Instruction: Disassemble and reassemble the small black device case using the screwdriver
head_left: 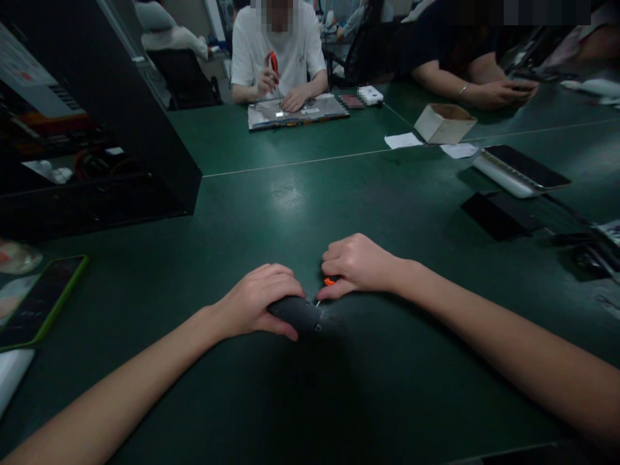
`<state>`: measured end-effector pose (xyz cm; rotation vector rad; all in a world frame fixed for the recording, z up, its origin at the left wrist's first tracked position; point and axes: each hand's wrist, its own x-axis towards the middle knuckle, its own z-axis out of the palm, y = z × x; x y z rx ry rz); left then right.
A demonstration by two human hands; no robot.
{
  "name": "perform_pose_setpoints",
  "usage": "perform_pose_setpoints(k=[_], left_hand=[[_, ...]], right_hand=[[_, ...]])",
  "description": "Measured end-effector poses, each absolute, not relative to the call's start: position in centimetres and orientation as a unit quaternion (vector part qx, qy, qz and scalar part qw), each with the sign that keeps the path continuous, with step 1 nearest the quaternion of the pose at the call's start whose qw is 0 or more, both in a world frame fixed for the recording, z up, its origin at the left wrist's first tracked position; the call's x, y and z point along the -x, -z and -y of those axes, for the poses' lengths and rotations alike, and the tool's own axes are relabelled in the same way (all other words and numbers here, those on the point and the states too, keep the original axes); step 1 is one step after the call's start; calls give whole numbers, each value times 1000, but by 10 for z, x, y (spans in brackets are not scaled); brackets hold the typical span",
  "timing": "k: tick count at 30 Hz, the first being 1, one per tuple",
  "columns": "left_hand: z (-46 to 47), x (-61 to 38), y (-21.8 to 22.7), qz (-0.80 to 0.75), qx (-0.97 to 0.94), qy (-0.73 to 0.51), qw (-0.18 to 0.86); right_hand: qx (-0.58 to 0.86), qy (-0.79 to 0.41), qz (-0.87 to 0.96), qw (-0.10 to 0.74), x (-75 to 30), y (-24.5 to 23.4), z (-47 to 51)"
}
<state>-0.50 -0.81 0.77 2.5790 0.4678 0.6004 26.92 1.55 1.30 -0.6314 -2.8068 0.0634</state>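
Green matting covers the table [300, 194], dim under a soft glare. At the far left a large black cabinet [121, 123] rises and cuts off that side of the view. Near the left edge lies a phone in a green case [41, 300], screen up. To the right sit a white slab with a dark screen [520, 169] and, nearer, a flat black panel [498, 216]. Farther back stands an open cardboard box [443, 123] with paper slips [403, 140] beside it. Across the table a co-worker in a white shirt [278, 51] bends over an opened laptop [295, 111], holding a red-handled tool [274, 63].

Nothing lies between the person's two forearms and the middle of the mat. There the left hand [259, 297] is curled over a small dark device [296, 314], clasping it flat against the mat, thumb along its near side. The device is oblong, matt black and rounded (its far end is hidden under the fingers). The right hand [356, 265] is clenched around a little screwdriver [329, 281], of which only a bit of orange handle and a thin pale shaft show; the tip meets the device's right end.
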Motion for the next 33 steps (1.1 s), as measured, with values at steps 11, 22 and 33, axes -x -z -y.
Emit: perform_pose_setpoints(k=[11, 22, 33], left_hand=[[9, 5, -7, -156, -937, -227, 214], [9, 5, -4, -180, -935, -233, 198], [4, 9, -3, -173, -925, -239, 239]], right_hand=[[249, -153, 954, 72, -268, -13, -16], [208, 23, 957, 200, -270, -6, -18], [234, -9, 960, 155, -262, -8, -8]])
